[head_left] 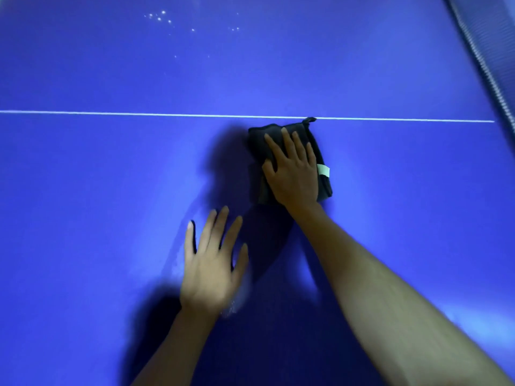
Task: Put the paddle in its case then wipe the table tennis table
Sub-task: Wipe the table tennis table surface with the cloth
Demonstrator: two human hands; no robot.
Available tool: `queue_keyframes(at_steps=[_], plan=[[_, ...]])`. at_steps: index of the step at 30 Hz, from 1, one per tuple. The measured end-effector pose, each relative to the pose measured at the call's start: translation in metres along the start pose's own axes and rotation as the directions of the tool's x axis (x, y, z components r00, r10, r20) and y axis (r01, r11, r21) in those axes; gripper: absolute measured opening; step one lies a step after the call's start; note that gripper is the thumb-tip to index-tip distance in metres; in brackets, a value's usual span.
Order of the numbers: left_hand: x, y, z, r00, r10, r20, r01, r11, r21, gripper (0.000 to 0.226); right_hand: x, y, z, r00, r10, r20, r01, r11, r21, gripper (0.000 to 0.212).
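The right hand (292, 168) lies flat with fingers spread on a folded dark cloth (324, 188), pressing it onto the blue table (83, 176) just below the white line (139, 113). The fingers are straight and nothing is curled round the cloth, so only downward pressure holds it. On a fast stroke the cloth could slide out from under the palm, or bunch at its loose top corner, which touches the line.

The left hand (213, 263) is open and spread low over the table nearer the person, holding nothing. It looks blurred, and whether it touches the surface cannot be told. If it leans there, it may smear ground already wiped.

Pale specks (164, 19) sit far beyond the line and could be missed at full stretch. The net (490, 51) edges the right side and the cloth could snag there. The paddle and case are out of view.
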State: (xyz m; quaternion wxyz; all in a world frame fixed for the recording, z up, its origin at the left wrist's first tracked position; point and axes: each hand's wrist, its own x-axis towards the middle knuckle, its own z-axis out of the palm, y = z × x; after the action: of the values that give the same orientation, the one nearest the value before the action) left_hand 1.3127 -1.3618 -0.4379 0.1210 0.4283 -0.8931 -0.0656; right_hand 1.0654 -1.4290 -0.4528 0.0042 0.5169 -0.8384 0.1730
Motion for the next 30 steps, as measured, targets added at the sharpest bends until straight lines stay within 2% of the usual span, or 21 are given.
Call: queue_keyframes(at_steps=[3,8,14,25,30], plan=[[-0.001,0.001,-0.002,0.999,-0.002,-0.034,0.002,1.000,-0.004,0.056,-0.055,-0.011,-0.007,1.000,-0.007,-0.002,0.007,1.000,-0.003,0.060],[-0.010,-0.005,-0.011,0.985,-0.015,-0.169,-0.027,0.969,-0.247,0.050,-0.148,-0.029,-0.024,1.000,-0.008,0.004,0.008,1.000,-0.016,0.060],[-0.057,0.000,-0.029,0.980,-0.059,-0.192,0.025,0.985,-0.173,0.046,-0.260,-0.049,-0.047,0.997,0.021,0.078,-0.018,0.999,-0.029,0.064],[-0.194,0.000,-0.055,0.985,-0.087,-0.151,0.056,0.978,-0.202,0.048,-0.441,-0.075,-0.079,0.998,0.051,0.025,-0.050,0.999,-0.018,0.062],[-0.248,0.022,-0.066,0.984,-0.075,-0.161,0.044,0.981,-0.189,0.047,-0.510,-0.080,-0.094,0.997,0.040,0.060,-0.039,0.999,-0.011,0.063]])
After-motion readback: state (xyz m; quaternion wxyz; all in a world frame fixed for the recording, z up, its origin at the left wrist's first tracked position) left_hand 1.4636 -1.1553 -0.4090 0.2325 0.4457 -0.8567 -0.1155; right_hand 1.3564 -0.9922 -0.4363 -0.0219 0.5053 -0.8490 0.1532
